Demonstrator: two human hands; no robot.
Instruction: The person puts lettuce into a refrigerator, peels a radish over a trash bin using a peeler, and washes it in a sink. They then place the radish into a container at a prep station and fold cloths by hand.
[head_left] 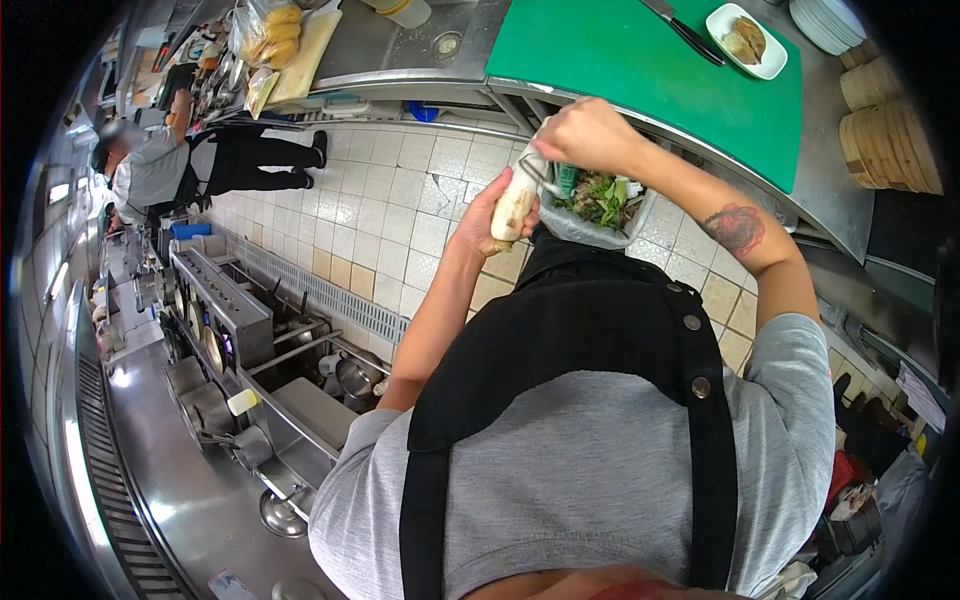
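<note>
A pale root (514, 207), likely a white radish, is clasped in the left hand (492, 218), fingers wrapped around its lower half so that it stands nearly upright. A peeler (541, 172) is pinched in the right hand (588, 135), with its blade against the root's upper end. Both hands are held directly over a bin (600, 205) lined with a bag and part filled with green scraps, seemingly so that peelings drop into it. The bin sits on the tiled floor (400, 190), just below the edge of a steel surface (400, 50). On that surface lies a green board (650, 70) with a knife (685, 32) and a small white dish (748, 40) of food; stacked plates (830, 20) and bamboo steamers (885, 130) are beside it. To the left, across the aisle, a line of burners (215, 320) with pans is seen, and another person (190, 165) stands well apart. Nothing lies between the hands and the bin.
</note>
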